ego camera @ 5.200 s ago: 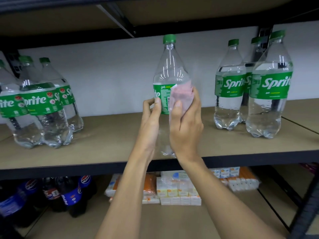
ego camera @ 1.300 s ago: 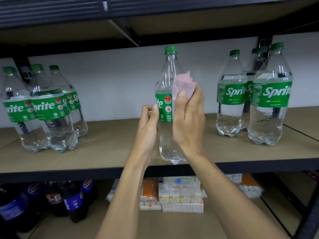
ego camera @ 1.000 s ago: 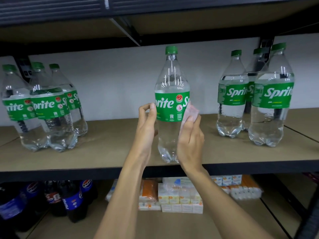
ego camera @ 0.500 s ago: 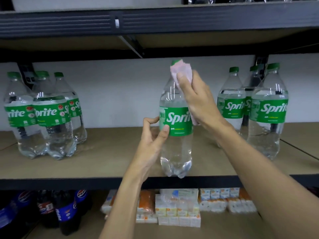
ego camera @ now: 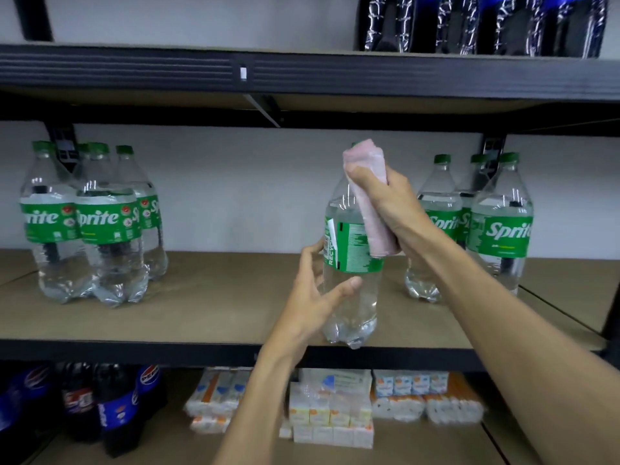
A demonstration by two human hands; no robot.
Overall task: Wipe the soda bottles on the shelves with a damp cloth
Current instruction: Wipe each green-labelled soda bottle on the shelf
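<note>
A clear Sprite bottle (ego camera: 349, 253) with a green label stands at the front edge of the middle shelf (ego camera: 218, 307). My left hand (ego camera: 315, 297) holds its lower body, thumb and fingers curled round it below the label. My right hand (ego camera: 385, 199) grips a pink cloth (ego camera: 369, 203) wrapped over the bottle's cap and neck. The cloth hangs down past the label and hides the cap.
Several Sprite bottles (ego camera: 97, 223) stand at the shelf's left, and more Sprite bottles (ego camera: 500, 223) at its right. Dark soda bottles (ego camera: 486, 21) fill the shelf above. Pepsi bottles (ego camera: 110, 404) and small cartons (ego camera: 332, 407) sit on the lower shelf.
My right hand carried the cloth from the label up to the cap and now wraps it over the neck. The bottle has turned, showing the label's seam. The view tilted upward.
</note>
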